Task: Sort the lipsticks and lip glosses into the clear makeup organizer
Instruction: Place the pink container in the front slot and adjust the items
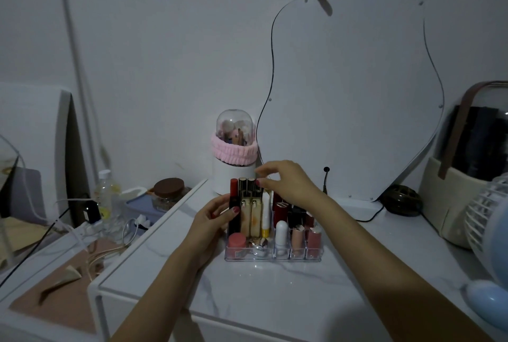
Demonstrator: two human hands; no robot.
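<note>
Organizer (272, 255) on worktop (275, 300) nearly filled; black tube (234, 212) at its left wall pinched by left hand (211, 218), right hand (286, 182) fingers loosely curled over back row; tubes judged light, stiff, slick, best gripped mid-barrel.

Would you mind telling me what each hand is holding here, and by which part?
The left hand grips the clear organizer's left side. The right hand hovers over the back-row lipsticks; no clear hold shows.
</note>
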